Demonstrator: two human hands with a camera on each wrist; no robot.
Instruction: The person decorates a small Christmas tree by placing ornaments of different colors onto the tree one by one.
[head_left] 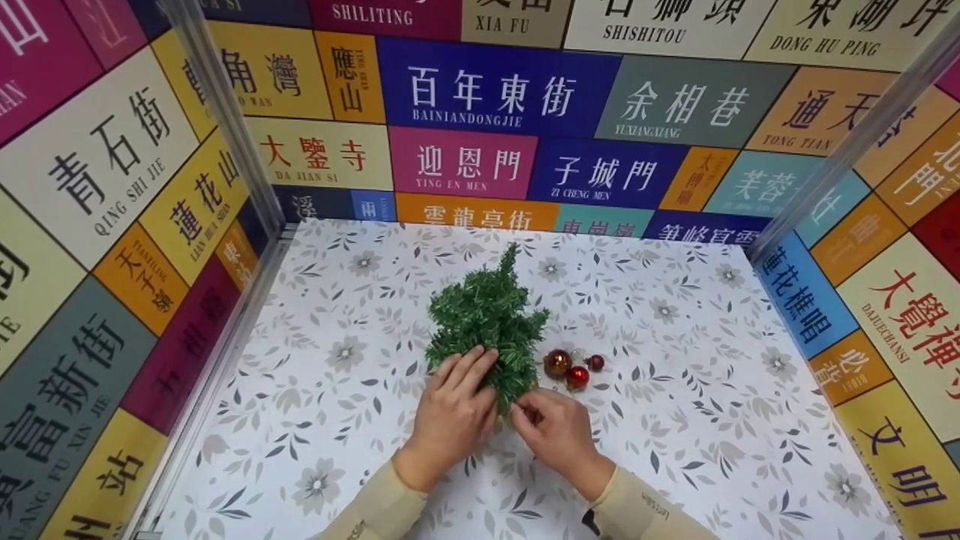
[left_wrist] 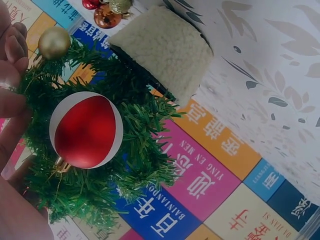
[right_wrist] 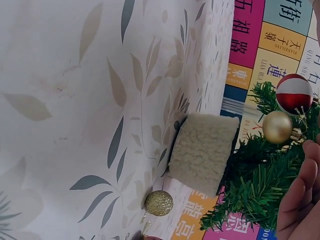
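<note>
A small artificial Christmas tree point(head_left: 487, 311) lies on its side, its fleece-covered base point(right_wrist: 204, 152) visible in both wrist views. My left hand point(head_left: 457, 401) rests on its branches, fingers extended and thumb by the greenery. With thumb and forefinger together, my right hand point(head_left: 559, 427) pinches at the tree's near edge. In the right wrist view its fingertips meet the cap end of a shiny gold ball ornament point(right_wrist: 277, 127); the loop between them is hidden. A red-and-white ball ornament point(left_wrist: 86, 130) hangs among the branches beside the gold one.
Right of the tree, a brown-copper ball point(head_left: 557, 364), a red ball point(head_left: 577, 377) and a smaller dark red ball point(head_left: 596, 362) lie together. A glittery gold ball point(right_wrist: 159, 203) shows near the base. Leaf-patterned cloth point(head_left: 337, 420) covers the table; sign-printed panels point(head_left: 495, 90) surround it.
</note>
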